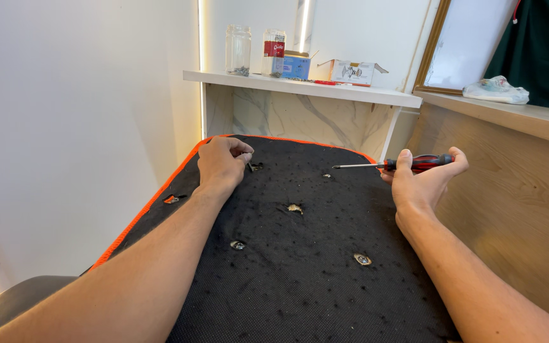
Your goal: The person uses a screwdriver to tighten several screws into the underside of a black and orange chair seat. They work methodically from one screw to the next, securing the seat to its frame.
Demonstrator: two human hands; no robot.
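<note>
A red-and-black screwdriver (408, 164) lies across the right hand (422, 181) at centre right of the frame, grip clamped on its handle, shaft pointing left over the black orange-edged panel (300, 267). The left hand (222, 160) rests at the panel's upper left — fingers curled together on a small metal fitting (253, 167).

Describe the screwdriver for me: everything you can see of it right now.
The screwdriver has a red and black handle, plastic or rubber by its look, and a thin bright metal shaft. It lies roughly level, tip pointing left above the black fabric panel, not touching it. The right hand holds it by the handle, fingers curled under and thumb across it. The tip's shape is too small to tell.
</note>
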